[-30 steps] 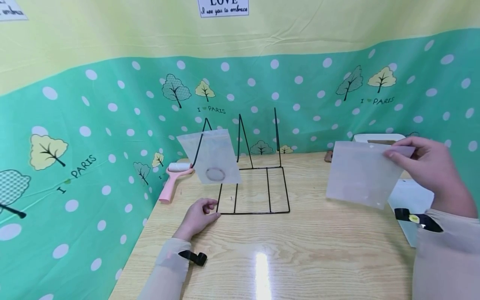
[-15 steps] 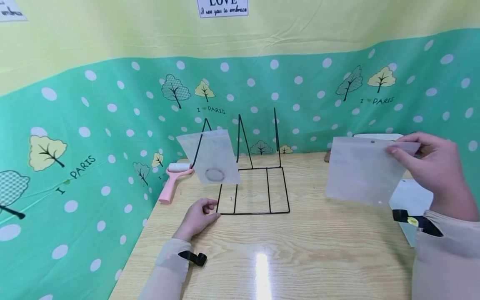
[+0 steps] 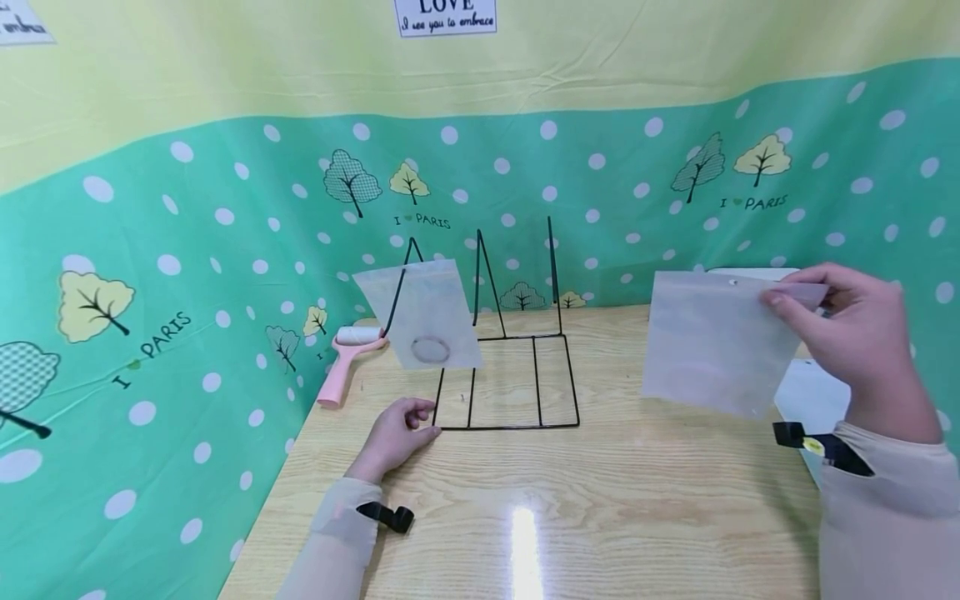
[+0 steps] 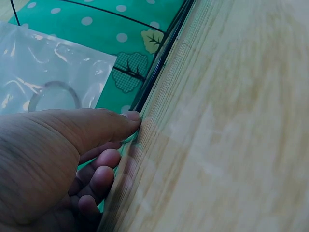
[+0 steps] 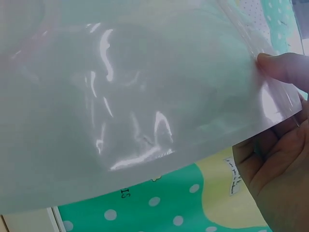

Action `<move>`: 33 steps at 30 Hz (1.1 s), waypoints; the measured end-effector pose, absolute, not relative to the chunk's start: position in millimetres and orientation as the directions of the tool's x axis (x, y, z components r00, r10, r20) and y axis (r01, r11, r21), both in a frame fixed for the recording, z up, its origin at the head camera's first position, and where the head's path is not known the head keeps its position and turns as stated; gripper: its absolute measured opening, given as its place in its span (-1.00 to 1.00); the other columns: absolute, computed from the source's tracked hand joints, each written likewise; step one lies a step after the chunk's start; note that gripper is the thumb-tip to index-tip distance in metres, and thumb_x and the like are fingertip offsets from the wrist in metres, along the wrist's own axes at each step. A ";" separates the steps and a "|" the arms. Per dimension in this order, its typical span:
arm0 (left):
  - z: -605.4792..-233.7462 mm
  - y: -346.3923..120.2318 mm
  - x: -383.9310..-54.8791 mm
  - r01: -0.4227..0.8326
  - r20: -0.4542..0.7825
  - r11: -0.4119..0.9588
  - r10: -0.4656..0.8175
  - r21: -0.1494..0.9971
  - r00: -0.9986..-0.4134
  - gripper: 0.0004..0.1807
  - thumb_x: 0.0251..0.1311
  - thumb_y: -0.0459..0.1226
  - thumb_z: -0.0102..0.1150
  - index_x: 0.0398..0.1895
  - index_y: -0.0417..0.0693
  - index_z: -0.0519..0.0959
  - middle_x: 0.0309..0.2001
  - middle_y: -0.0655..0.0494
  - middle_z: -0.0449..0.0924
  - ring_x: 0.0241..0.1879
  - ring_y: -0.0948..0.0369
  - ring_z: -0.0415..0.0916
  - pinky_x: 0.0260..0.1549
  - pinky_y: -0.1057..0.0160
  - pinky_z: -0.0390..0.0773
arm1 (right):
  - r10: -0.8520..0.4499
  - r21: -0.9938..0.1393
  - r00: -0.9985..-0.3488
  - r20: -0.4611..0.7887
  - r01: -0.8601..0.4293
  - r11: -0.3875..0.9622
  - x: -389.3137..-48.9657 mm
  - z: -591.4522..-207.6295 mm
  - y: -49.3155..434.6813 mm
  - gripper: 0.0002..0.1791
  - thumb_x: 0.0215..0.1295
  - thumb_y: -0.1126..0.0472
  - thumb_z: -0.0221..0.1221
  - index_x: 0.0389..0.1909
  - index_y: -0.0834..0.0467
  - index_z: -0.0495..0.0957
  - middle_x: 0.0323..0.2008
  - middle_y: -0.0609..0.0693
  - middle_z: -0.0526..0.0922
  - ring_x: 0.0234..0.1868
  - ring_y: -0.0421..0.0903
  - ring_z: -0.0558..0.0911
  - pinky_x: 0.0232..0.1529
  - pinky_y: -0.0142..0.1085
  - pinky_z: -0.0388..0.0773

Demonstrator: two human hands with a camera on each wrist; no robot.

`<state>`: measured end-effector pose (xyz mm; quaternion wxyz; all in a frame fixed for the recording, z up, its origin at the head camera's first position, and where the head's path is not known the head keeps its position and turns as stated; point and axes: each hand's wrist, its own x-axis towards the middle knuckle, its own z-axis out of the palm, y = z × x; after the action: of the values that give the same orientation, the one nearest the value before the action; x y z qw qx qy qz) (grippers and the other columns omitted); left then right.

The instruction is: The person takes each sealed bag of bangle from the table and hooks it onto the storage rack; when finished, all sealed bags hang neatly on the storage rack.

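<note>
A black wire rack (image 3: pixel 536 383) with upright pointed dividers stands on the table. My left hand (image 3: pixel 393 433) pinches its near left corner, thumb on the wire, as the left wrist view shows. A translucent plastic bag (image 3: pixel 426 300) with a ring-shaped thing inside leans on the rack's left divider. Off to the right, my right hand (image 3: pixel 855 333) holds a second frosted plastic bag (image 3: pixel 716 342) by its upper right corner, thumb in front. That bag hangs above the table, apart from the rack, with a small hole near its top edge. Its contents are unclear.
A pink lint roller (image 3: pixel 343 367) lies left of the rack. Behind the right hand are a partly hidden white container (image 3: pixel 750 272) and a pale flat sheet (image 3: pixel 810 392). A green and yellow printed cloth (image 3: pixel 630 192) hangs behind the wooden table (image 3: pixel 600 517).
My right hand has risen slightly and shifted a little left, carrying its plastic bag along. The left hand, the rack and the bag on it have stayed in place.
</note>
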<state>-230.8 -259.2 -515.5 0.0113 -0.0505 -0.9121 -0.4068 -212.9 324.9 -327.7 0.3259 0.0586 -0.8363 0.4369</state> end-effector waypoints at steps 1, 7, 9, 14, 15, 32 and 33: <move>-515.1 -259.1 -230.5 0.101 0.061 0.663 0.083 0.741 -0.995 -0.57 0.20 -0.25 0.54 0.13 -0.07 0.69 -0.14 0.10 0.58 -0.21 0.16 0.46 -0.16 0.15 0.46 | 0.187 -0.694 -0.779 0.599 -0.388 0.606 -212.7 -327.2 324.5 -0.81 0.33 0.31 0.40 -0.15 0.36 0.70 -0.30 -0.43 0.66 -0.33 -0.32 0.56 -0.41 -0.60 0.41; -514.5 -259.0 -230.0 0.096 0.055 0.664 0.082 0.742 -0.995 -0.57 0.20 -0.25 0.55 0.13 -0.05 0.69 -0.15 0.12 0.58 -0.21 0.17 0.45 -0.14 0.14 0.46 | 0.173 -0.689 -0.747 0.642 -0.462 0.558 -212.3 -326.1 320.5 -0.85 0.27 0.41 0.41 -0.23 0.42 0.69 -0.34 -0.35 0.69 -0.36 -0.32 0.60 -0.37 -0.60 0.44; -515.4 -259.5 -230.3 0.096 0.055 0.667 0.083 0.739 -0.995 -0.57 0.20 -0.25 0.55 0.13 -0.04 0.69 -0.15 0.12 0.58 -0.21 0.17 0.45 -0.14 0.14 0.46 | 0.168 -0.682 -0.733 0.658 -0.486 0.547 -212.1 -325.8 318.5 -0.86 0.24 0.44 0.41 -0.26 0.43 0.68 -0.36 -0.32 0.70 -0.37 -0.31 0.61 -0.37 -0.58 0.44; -516.9 -260.3 -231.2 0.103 0.060 0.669 0.086 0.736 -0.994 -0.57 0.20 -0.25 0.55 0.13 -0.04 0.69 -0.15 0.12 0.58 -0.22 0.18 0.46 -0.15 0.14 0.46 | 0.175 -0.674 -0.710 0.682 -0.519 0.526 -208.8 -322.6 312.9 -0.87 0.21 0.48 0.41 -0.27 0.47 0.68 -0.37 -0.31 0.71 -0.38 -0.32 0.62 -0.37 -0.55 0.44; -517.0 -260.4 -231.3 0.104 0.061 0.667 0.087 0.738 -0.994 -0.57 0.20 -0.25 0.55 0.13 -0.04 0.69 -0.15 0.12 0.58 -0.22 0.18 0.46 -0.15 0.15 0.46 | 0.177 -0.674 -0.705 0.687 -0.526 0.518 -208.1 -322.0 311.8 -0.87 0.20 0.49 0.41 -0.27 0.48 0.68 -0.37 -0.31 0.72 -0.39 -0.32 0.63 -0.37 -0.55 0.44; -515.4 -259.7 -230.8 0.096 0.057 0.668 0.081 0.738 -0.995 -0.58 0.21 -0.25 0.54 0.13 -0.04 0.69 -0.14 0.10 0.58 -0.21 0.16 0.46 -0.14 0.14 0.46 | 0.172 -0.674 -0.681 0.712 -0.593 0.441 -209.2 -321.2 299.8 -0.87 0.15 0.58 0.39 -0.30 0.54 0.66 -0.38 -0.21 0.76 -0.42 -0.29 0.68 -0.33 -0.54 0.51; -515.5 -259.7 -230.9 0.096 0.057 0.668 0.080 0.738 -0.995 -0.58 0.21 -0.25 0.54 0.13 -0.05 0.69 -0.14 0.10 0.58 -0.21 0.17 0.46 -0.15 0.14 0.46 | 0.174 -0.677 -0.684 0.709 -0.589 0.441 -209.4 -321.4 299.2 -0.88 0.15 0.58 0.39 -0.30 0.54 0.66 -0.37 -0.21 0.76 -0.41 -0.29 0.68 -0.32 -0.54 0.52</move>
<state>-230.9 -259.7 -515.5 0.0096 -0.0483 -0.9131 -0.4047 -209.4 299.2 -321.4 0.3734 0.1364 -0.7622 0.5109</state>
